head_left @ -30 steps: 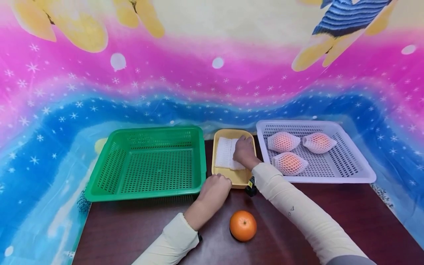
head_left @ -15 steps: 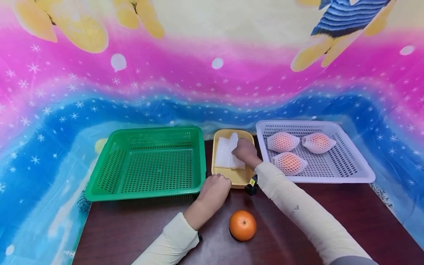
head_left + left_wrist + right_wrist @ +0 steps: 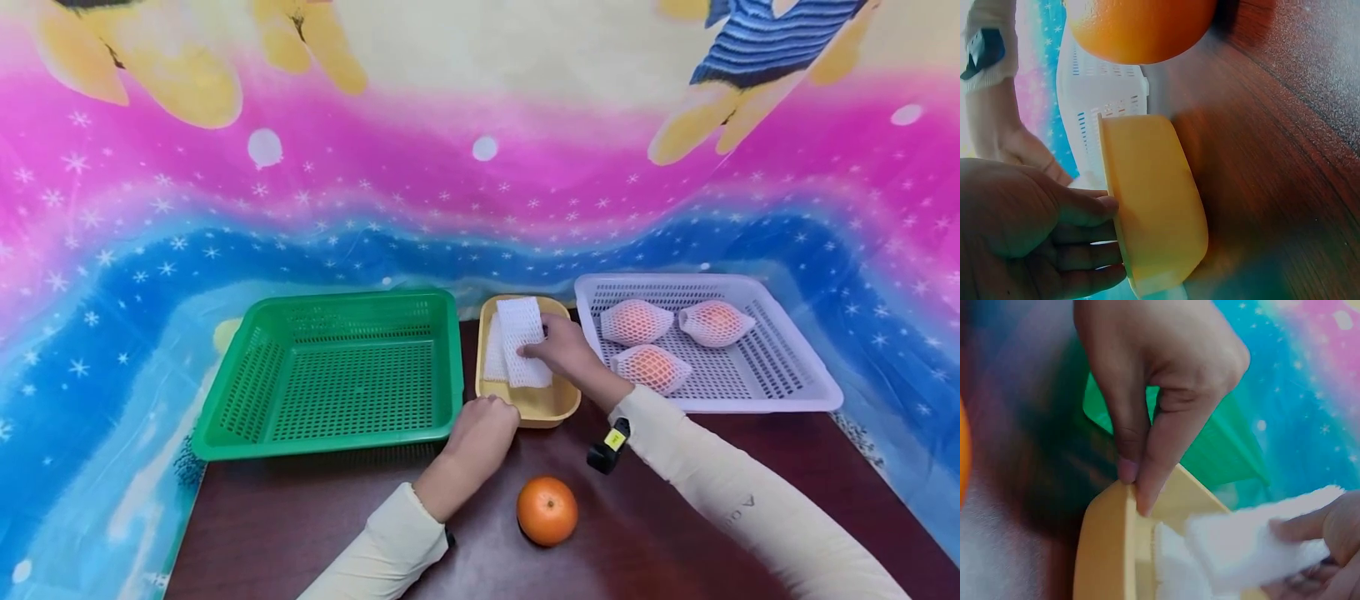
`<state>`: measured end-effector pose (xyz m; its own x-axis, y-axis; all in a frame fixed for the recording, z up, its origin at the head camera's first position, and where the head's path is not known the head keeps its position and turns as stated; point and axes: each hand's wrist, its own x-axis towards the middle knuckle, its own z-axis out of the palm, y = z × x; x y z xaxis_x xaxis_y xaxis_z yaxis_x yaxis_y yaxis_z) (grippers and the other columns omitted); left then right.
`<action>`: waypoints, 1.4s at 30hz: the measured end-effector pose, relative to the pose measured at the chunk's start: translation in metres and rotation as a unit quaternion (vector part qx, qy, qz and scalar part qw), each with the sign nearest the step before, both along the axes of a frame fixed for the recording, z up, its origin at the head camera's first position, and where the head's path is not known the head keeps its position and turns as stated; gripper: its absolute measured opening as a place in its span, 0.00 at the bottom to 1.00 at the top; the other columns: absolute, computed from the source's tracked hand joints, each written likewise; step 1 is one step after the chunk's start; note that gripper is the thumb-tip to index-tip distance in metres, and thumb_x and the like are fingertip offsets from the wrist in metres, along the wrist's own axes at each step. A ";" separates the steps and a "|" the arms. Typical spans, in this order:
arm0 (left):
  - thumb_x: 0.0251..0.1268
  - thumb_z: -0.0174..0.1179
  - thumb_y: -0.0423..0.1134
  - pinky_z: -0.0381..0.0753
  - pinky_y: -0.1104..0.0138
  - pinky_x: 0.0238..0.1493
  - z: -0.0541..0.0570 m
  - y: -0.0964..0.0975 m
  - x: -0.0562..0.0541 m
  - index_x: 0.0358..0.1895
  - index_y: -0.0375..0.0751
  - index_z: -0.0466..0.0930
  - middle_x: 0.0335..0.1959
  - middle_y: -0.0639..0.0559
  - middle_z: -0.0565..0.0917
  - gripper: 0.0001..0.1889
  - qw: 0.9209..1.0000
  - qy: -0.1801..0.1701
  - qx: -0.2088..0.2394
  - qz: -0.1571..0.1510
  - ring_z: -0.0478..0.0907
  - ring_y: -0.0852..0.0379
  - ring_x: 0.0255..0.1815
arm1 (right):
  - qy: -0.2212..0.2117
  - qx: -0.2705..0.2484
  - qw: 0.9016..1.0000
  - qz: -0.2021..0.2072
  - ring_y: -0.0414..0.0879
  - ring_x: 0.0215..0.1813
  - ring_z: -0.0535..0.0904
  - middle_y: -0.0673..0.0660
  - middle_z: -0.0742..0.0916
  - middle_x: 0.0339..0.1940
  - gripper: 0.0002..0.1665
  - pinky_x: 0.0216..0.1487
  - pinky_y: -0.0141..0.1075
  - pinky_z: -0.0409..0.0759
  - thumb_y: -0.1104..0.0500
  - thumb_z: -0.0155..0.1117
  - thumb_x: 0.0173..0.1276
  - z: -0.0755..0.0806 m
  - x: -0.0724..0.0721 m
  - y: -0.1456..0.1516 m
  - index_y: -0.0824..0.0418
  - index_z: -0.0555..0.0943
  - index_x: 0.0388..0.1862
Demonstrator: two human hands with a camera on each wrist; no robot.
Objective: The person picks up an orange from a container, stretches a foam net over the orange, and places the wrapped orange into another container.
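Observation:
My left hand [image 3: 482, 433] pinches the near rim of a small yellow plastic tray [image 3: 547, 410] between thumb and fingers; the pinch shows in the right wrist view, with the left hand [image 3: 1166, 369] on the rim. Above the tray my right hand [image 3: 572, 348] holds a flat white foam net sleeve [image 3: 521, 321], its thumb across the near face. Another white foam net sleeve [image 3: 493, 360] lies in the tray, partly covered by the held one. An unwrapped orange [image 3: 547, 511] sits on the table in front of the tray.
To the left stands a green perforated basket [image 3: 330, 442]. A white perforated basket [image 3: 750, 407] on the right holds several foam-wrapped fruits, one of them a wrapped fruit [image 3: 651, 368] near its front. A patterned cloth [image 3: 420, 192] hangs behind the dark wooden table [image 3: 300, 508].
My right hand has lifted a foam net sleeve from the right side of the tray and moved it a little left, over the other sleeve. The left hand has stayed at the rim.

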<state>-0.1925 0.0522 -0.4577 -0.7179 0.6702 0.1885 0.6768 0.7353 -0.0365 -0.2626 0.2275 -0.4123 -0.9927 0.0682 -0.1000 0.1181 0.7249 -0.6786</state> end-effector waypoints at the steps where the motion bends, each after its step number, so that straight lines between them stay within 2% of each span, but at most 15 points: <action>1: 0.64 0.63 0.30 0.82 0.65 0.27 0.000 0.000 0.000 0.27 0.48 0.88 0.21 0.54 0.83 0.10 1.000 -0.004 0.001 0.001 0.80 0.55 0.25 | 0.010 -0.010 1.000 0.000 0.57 0.54 0.85 0.65 0.87 0.56 0.30 0.51 0.45 0.85 0.58 0.75 0.64 0.001 0.004 0.002 0.66 0.78 0.63; 8: 0.66 0.64 0.31 0.82 0.63 0.27 -0.002 -0.003 0.000 0.31 0.43 0.86 0.24 0.51 0.83 0.06 1.000 -0.010 0.017 -0.013 0.80 0.54 0.27 | 0.074 -0.111 0.991 0.016 0.58 0.54 0.87 0.67 0.87 0.56 0.31 0.47 0.39 0.89 0.58 0.75 0.65 0.005 0.040 0.025 0.67 0.78 0.64; 11: 0.66 0.64 0.32 0.86 0.63 0.37 -0.003 -0.005 0.000 0.41 0.39 0.86 0.32 0.49 0.87 0.05 0.999 0.010 0.033 -0.022 0.85 0.52 0.35 | 0.090 -0.143 0.985 0.034 0.54 0.51 0.87 0.68 0.87 0.55 0.31 0.45 0.34 0.88 0.60 0.76 0.64 0.007 0.061 0.031 0.68 0.78 0.64; 15: 0.70 0.63 0.34 0.86 0.63 0.49 -0.002 -0.010 0.005 0.55 0.37 0.83 0.43 0.49 0.89 0.14 0.994 0.050 0.091 -0.029 0.86 0.53 0.47 | 0.113 -0.140 0.982 0.054 0.45 0.47 0.86 0.67 0.88 0.53 0.31 0.42 0.31 0.88 0.61 0.78 0.62 0.006 0.090 0.036 0.68 0.78 0.62; 17: 0.73 0.62 0.37 0.85 0.63 0.50 0.001 -0.012 0.012 0.56 0.39 0.83 0.45 0.51 0.88 0.13 0.987 0.045 0.149 -0.036 0.85 0.54 0.49 | 0.128 -0.140 0.980 0.064 0.41 0.45 0.86 0.67 0.88 0.51 0.30 0.41 0.32 0.89 0.63 0.78 0.61 0.004 0.103 0.039 0.68 0.79 0.61; 19: 0.74 0.62 0.39 0.85 0.65 0.49 0.003 -0.013 0.021 0.55 0.41 0.82 0.45 0.52 0.86 0.12 0.971 -0.010 0.231 -0.055 0.84 0.56 0.48 | 0.145 -0.150 0.975 0.073 0.38 0.44 0.85 0.66 0.87 0.50 0.29 0.40 0.33 0.89 0.66 0.78 0.59 0.002 0.115 0.040 0.68 0.79 0.59; 20: 0.74 0.62 0.39 0.85 0.65 0.49 0.005 -0.014 0.026 0.55 0.42 0.82 0.45 0.52 0.85 0.11 0.958 -0.048 0.275 -0.068 0.83 0.57 0.47 | 0.152 -0.152 0.974 0.077 0.37 0.43 0.85 0.66 0.87 0.49 0.28 0.38 0.33 0.89 0.66 0.79 0.58 0.001 0.120 0.041 0.68 0.80 0.58; 22: 0.72 0.64 0.38 0.85 0.67 0.49 0.006 -0.015 0.037 0.55 0.41 0.81 0.46 0.52 0.84 0.12 0.922 -0.130 0.355 -0.089 0.83 0.57 0.46 | 0.164 -0.167 0.968 0.087 0.36 0.41 0.85 0.65 0.87 0.47 0.28 0.36 0.34 0.90 0.69 0.79 0.57 -0.002 0.129 0.040 0.69 0.81 0.56; 24: 0.70 0.65 0.36 0.86 0.69 0.48 0.006 -0.017 0.046 0.55 0.40 0.79 0.46 0.50 0.83 0.13 0.885 -0.193 0.411 -0.098 0.83 0.58 0.46 | 0.174 -0.180 0.963 0.096 0.35 0.40 0.85 0.64 0.87 0.45 0.27 0.35 0.34 0.89 0.70 0.79 0.56 -0.005 0.138 0.038 0.70 0.81 0.55; 26: 0.68 0.66 0.34 0.86 0.71 0.48 0.005 -0.018 0.052 0.54 0.40 0.77 0.47 0.50 0.83 0.14 0.867 -0.220 0.438 -0.096 0.83 0.58 0.45 | 0.183 -0.193 0.958 0.108 0.35 0.38 0.85 0.61 0.87 0.43 0.26 0.33 0.34 0.89 0.71 0.79 0.55 -0.009 0.144 0.035 0.70 0.81 0.53; 31: 0.66 0.68 0.30 0.85 0.73 0.44 0.002 -0.021 0.059 0.49 0.42 0.78 0.44 0.51 0.84 0.12 0.849 -0.254 0.458 -0.068 0.83 0.62 0.41 | 0.215 -0.176 0.951 0.134 0.33 0.37 0.81 0.52 0.85 0.40 0.23 0.30 0.31 0.86 0.71 0.80 0.52 -0.016 0.156 0.027 0.66 0.83 0.48; 35: 0.66 0.67 0.28 0.86 0.72 0.44 -0.002 -0.023 0.061 0.47 0.43 0.80 0.42 0.51 0.84 0.11 0.833 -0.294 0.466 -0.046 0.83 0.63 0.41 | 0.231 -0.133 0.953 0.141 0.31 0.40 0.79 0.52 0.86 0.41 0.26 0.37 0.28 0.85 0.69 0.82 0.50 -0.022 0.161 0.023 0.64 0.82 0.48; 38: 0.65 0.66 0.26 0.87 0.71 0.44 -0.006 -0.025 0.062 0.46 0.43 0.80 0.42 0.50 0.85 0.11 0.822 -0.308 0.478 -0.037 0.84 0.62 0.42 | 0.244 -0.103 0.954 0.143 0.31 0.44 0.80 0.52 0.86 0.44 0.30 0.44 0.25 0.84 0.68 0.84 0.48 -0.027 0.163 0.023 0.63 0.81 0.51; 40: 0.64 0.67 0.26 0.87 0.71 0.43 -0.008 -0.026 0.062 0.45 0.43 0.80 0.42 0.50 0.85 0.11 0.817 -0.311 0.485 -0.029 0.85 0.62 0.41 | 0.250 -0.106 0.952 0.143 0.30 0.45 0.80 0.52 0.86 0.45 0.33 0.45 0.26 0.85 0.68 0.84 0.47 -0.032 0.165 0.025 0.63 0.80 0.54; 42: 0.64 0.67 0.26 0.87 0.71 0.42 -0.010 -0.028 0.062 0.45 0.43 0.80 0.42 0.50 0.86 0.11 0.810 -0.317 0.494 -0.020 0.85 0.63 0.40 | 0.255 -0.138 0.945 0.152 0.31 0.46 0.82 0.54 0.86 0.46 0.33 0.45 0.29 0.87 0.71 0.82 0.48 -0.036 0.166 0.027 0.65 0.79 0.53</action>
<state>-0.1301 0.0245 -0.4677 -0.8611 0.4429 0.2495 0.3544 0.1711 0.9193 -0.0961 0.2541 -0.4486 -0.8863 -0.1861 0.4242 -0.4601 0.4600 -0.7595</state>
